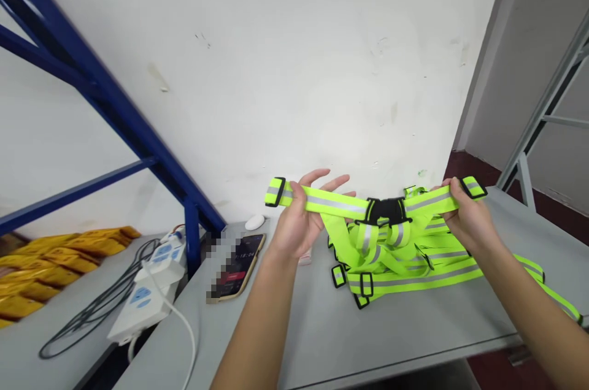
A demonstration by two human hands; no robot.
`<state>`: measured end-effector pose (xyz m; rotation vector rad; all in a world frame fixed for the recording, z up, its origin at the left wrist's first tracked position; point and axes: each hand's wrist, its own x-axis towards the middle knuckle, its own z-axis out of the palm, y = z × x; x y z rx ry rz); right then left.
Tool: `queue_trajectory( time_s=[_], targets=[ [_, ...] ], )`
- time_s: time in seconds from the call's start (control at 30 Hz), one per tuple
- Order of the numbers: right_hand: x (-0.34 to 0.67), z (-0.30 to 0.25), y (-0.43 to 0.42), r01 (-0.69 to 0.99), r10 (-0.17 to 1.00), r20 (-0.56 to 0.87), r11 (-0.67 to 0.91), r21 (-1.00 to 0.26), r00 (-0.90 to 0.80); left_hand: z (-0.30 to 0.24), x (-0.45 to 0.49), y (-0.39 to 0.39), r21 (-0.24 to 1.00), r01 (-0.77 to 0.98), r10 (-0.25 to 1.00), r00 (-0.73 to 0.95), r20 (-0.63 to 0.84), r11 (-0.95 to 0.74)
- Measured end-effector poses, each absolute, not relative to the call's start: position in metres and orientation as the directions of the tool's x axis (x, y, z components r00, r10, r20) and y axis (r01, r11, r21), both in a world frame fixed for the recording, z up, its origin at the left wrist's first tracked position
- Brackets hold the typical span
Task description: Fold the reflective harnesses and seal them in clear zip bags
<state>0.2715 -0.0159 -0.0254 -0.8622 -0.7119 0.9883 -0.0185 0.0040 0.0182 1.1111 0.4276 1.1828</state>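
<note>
I hold a neon yellow reflective strap (331, 202) stretched level above the grey table (396, 335). My left hand (304, 218) pinches its left part with the thumb while the other fingers are spread. Closed round the strap's right end is my right hand (467, 215). A black plastic buckle (385, 211) joins the strap in the middle between both hands. Below it lies a heap of the same yellow straps (414, 267) with black slides, resting on the table.
A phone (237, 267) lies on the table left of my left arm, a small white oval object (254, 222) behind it. White power strips (147, 292) with cables, yellow packets (50, 261) and a blue rack frame (138, 132) stand at left. A grey rack (543, 108) is at right.
</note>
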Motion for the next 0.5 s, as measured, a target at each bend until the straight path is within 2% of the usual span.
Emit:
queue_trajectory(
  time_s=[0.17, 0.27, 0.33, 0.43, 0.5],
  targets=[
    [0.291, 0.023, -0.047, -0.303, 0.909, 0.232, 0.342, -0.889, 0.346, 0.068, -0.017, -0.021, 0.878, -0.476, 0.802, 0.507, 0.317, -0.046],
    [0.306, 0.056, -0.060, -0.237, 0.863, 0.374, 0.463, -0.854, 0.341, 0.094, -0.005, -0.034, 0.831, -0.549, 0.822, 0.432, 0.371, -0.086],
    [0.316, 0.070, -0.057, -0.234, 0.849, 0.418, 0.499, -0.834, 0.323, 0.102, 0.005, -0.031, 0.798, -0.596, 0.837, 0.388, 0.386, -0.092],
    [0.325, 0.068, -0.033, -0.245, 0.879, 0.349, 0.435, -0.867, 0.326, 0.091, 0.016, -0.005, 0.783, -0.622, 0.852, 0.401, 0.337, -0.017],
    [0.323, 0.048, -0.010, -0.216, 0.928, 0.164, 0.245, -0.945, 0.334, 0.066, 0.019, 0.021, 0.810, -0.583, 0.907, 0.373, 0.196, 0.064]
  ],
)
